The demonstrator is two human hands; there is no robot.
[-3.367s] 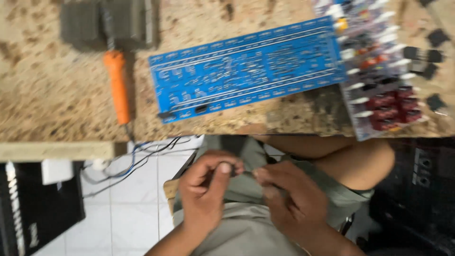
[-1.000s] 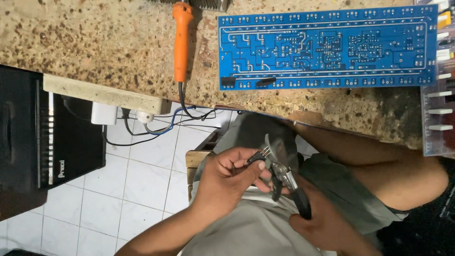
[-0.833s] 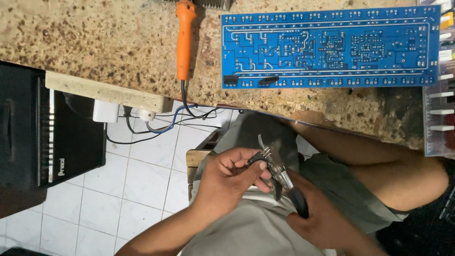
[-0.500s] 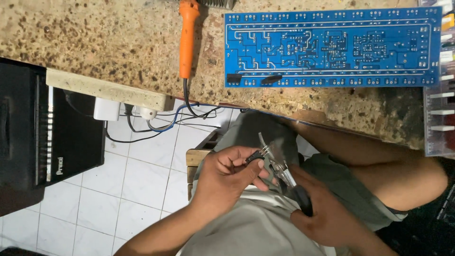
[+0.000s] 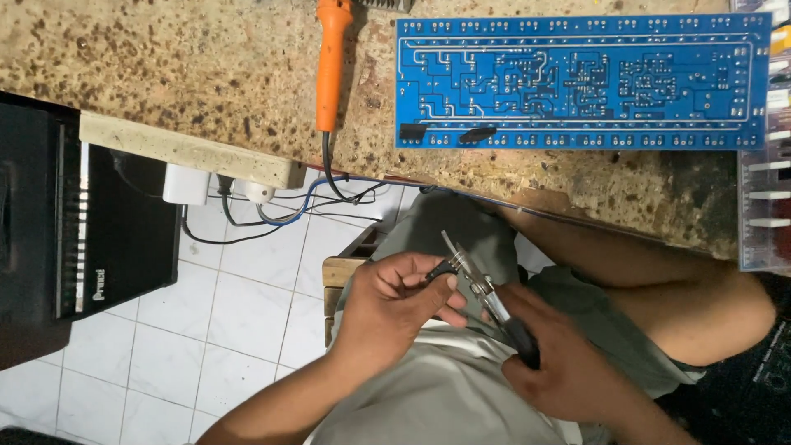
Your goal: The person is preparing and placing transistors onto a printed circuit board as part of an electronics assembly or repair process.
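Pliers (image 5: 478, 284) with dark handles sit in the right hand (image 5: 560, 363), whose fingers are wrapped around the grips over the person's lap; the slim metal nose points up and left toward the desk's near edge. Beside it the left hand (image 5: 395, 305) pinches a small dark component (image 5: 441, 268) between thumb and fingertips, holding it against the pliers' nose. Whether the nose is actually biting the part's lead is too small to tell.

Both hands work below the speckled stone desk (image 5: 165, 74), well apart from the blue circuit board (image 5: 581, 78) that lies flat toward the far right corner. Only two dark parts show along the board's near edge, and most of its rows of holes look bare, so by my judgement the fitting of parts is at an early stage and the part in hand is not yet placed. An orange-handled soldering iron (image 5: 332, 62) lies untouched left of the board, its cord dropping over the near edge.
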